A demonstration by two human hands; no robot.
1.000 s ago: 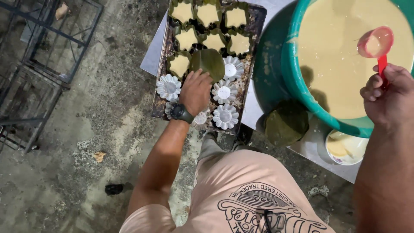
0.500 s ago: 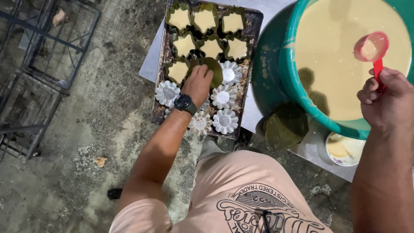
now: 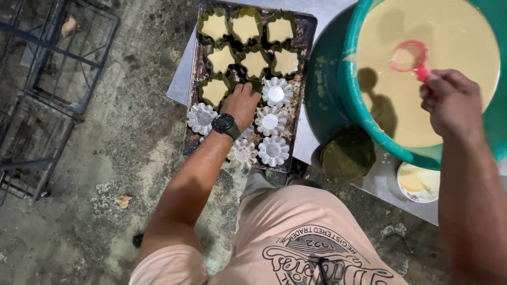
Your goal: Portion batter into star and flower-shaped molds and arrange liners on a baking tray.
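Left hand on the mould tray, right hand on the ladle in the batter.

The left hand (image 3: 241,103), watch on its wrist, lies flat with fingers loosely spread over a leaf-lined mould at the middle of the dark baking tray (image 3: 302,63); whether it pinches anything I cannot tell. The right hand (image 3: 453,103) closes around the red ladle (image 3: 409,57), whose bowl dips into pale batter (image 3: 438,31) in the green basin (image 3: 353,100). Filled moulds (image 3: 254,62) sit at the tray's far end, empty fluted tin moulds (image 3: 276,93) nearer. The tins look light, thin and stiff, best held by the rim. A folded leaf (image 3: 347,156) and small bowl (image 3: 420,182) rest on the worktop (image 3: 182,84).
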